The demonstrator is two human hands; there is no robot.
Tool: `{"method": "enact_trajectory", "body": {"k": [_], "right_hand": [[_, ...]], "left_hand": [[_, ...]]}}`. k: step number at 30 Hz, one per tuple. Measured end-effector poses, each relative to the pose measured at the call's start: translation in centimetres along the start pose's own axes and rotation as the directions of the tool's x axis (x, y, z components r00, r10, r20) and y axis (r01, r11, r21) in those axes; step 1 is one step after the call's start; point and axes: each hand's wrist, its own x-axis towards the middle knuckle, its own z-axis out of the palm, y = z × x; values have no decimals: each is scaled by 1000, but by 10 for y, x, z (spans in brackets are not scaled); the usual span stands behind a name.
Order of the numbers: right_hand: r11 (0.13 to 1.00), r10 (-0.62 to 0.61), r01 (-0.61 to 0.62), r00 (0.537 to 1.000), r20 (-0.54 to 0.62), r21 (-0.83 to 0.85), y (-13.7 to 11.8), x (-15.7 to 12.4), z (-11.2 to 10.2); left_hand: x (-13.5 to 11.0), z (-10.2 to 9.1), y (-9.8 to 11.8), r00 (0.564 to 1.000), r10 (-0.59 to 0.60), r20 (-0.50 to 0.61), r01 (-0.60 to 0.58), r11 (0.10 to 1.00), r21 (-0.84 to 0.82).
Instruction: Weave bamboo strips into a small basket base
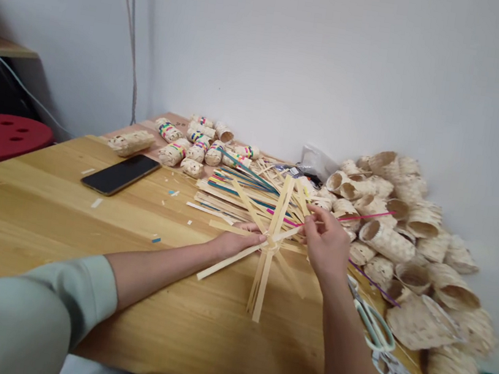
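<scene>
A star-shaped weave of pale bamboo strips [278, 216] is held up over the table, its strips fanning out in several directions from a small woven centre. My left hand [242, 241] grips it near that centre from the left, with the thumb on top and the other fingers partly hidden beneath. My right hand [326, 238] is closed in a pinch at the upper right, on the end of one bamboo strip. A pink strip [366, 216] passes by the right fingers; whether they hold it too, I cannot tell. Loose strips [230, 192], pale and coloured, lie behind the weave.
Woven bamboo tubes [390, 241] are heaped along the right by the wall. Smaller tubes with coloured bands [174, 152] lie at the back left, near a black phone [121, 174]. Scissors [372, 322] with pale green handles rest by my right forearm. A red stool [0, 139] stands left.
</scene>
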Motion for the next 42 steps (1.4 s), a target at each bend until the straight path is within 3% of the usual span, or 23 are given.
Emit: {"method": "enact_trajectory", "body": {"k": [3,9,16,22,25,29,31,33,39,42], "right_hand": [[1000,13,-13,1000,8,-14,2,-1,-3],[972,7,-4,1000,16,-234,3,-1,2],[996,73,-55,958,276,-73,-1,3,6],[980,55,-1,963,264,-201,-2,12,0],[994,99,-108,910,403,-1,-2,15,-3],[904,203,-381,779,593,192,-3,14,-6],[875,209,-428,756,620,226,-4,13,-7],[873,219,-431,765,605,229,-5,11,-6],[916,248,-361,850,465,173,-6,4,3],[897,228,-379,838,495,228,-5,0,5]], "left_hand": [[0,-1,-1,1000,4,-8,-4,1000,17],[-2,0,-1,1000,5,-5,-5,1000,22],[-1,0,0,997,38,61,-43,995,88],[0,1,4,998,14,67,-24,990,139],[-1,1,6,998,-10,70,2,994,110],[-1,1,5,997,-65,40,64,997,34],[-1,1,5,997,-73,33,73,997,0],[-1,2,5,997,-76,12,77,997,-14],[0,1,5,998,-56,10,57,998,-12],[3,-1,2,999,-47,15,47,999,2]]}}
